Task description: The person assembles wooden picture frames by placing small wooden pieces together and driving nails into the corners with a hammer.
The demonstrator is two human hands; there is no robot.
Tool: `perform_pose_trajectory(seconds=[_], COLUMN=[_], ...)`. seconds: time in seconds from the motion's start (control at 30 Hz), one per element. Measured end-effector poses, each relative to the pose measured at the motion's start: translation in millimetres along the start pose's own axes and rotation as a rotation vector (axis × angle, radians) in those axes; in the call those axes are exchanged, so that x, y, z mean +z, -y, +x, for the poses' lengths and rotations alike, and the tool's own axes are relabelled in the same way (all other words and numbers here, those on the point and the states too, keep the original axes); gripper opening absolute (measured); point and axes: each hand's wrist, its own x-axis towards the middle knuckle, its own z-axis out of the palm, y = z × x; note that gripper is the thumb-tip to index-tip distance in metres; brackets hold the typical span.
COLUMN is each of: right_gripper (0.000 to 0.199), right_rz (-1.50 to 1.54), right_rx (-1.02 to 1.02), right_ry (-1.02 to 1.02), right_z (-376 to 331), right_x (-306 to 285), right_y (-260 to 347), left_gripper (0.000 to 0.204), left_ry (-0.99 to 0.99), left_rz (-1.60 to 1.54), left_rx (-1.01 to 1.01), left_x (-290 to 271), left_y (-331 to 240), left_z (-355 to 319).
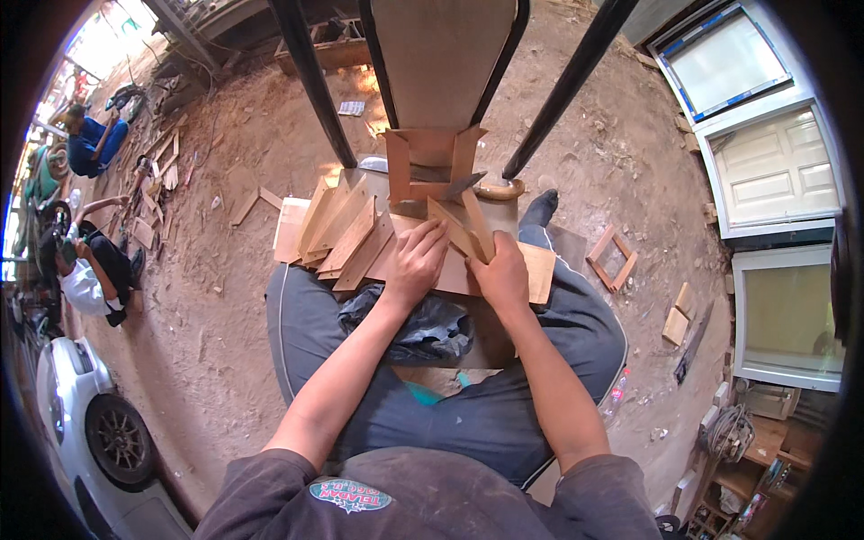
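My left hand (418,263) is closed, its fingertips pinching one wooden slat (454,228). My right hand (501,272) wraps around the near end of another wooden slat (477,219). The two slats form a narrow V, coming together by my right hand; whether they are joined there I cannot tell. Just beyond them stands a small reddish-brown wooden frame (399,171), with a dark pointed blade-like piece (464,186) at its lower right. Cut slats with angled ends (346,225) are piled left of my hands. A flat board (539,273) lies under my right hand.
A crumpled black plastic bag (423,326) lies before my lap. Black metal legs (315,85) rise ahead. On the dirt floor at right are a small wooden frame (612,258), wood offcuts (676,315) and a plastic bottle (617,393). Two people sit far left, near a white car (94,423).
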Motion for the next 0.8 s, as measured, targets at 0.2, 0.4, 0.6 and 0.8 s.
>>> perform_pose_trajectory(seconds=[0.2, 0.4, 0.6, 0.8], right_gripper=[0.043, 0.044, 0.043, 0.042], right_rz=[0.058, 0.016, 0.009, 0.005], right_rx=[-0.025, -0.014, -0.03, -0.055], right_ry=[-0.075, 0.01, 0.013, 0.012], right_z=[3.6, 5.4, 7.0, 8.6], right_x=[2.7, -1.6, -3.3, -5.4], right_y=[-5.1, -4.1, -3.8, -4.4], left_gripper=[0.029, 0.031, 0.034, 0.037], left_ry=[0.041, 0.053, 0.084, 0.115], left_rz=[0.022, -0.016, -0.051, -0.106], left_rx=[0.028, 0.032, -0.008, -0.01], left_x=[-1.8, -3.6, -5.2, -5.8], left_y=[-0.5, -2.2, -4.3, -0.8], left_z=[0.0, 1.4, 0.5, 2.6])
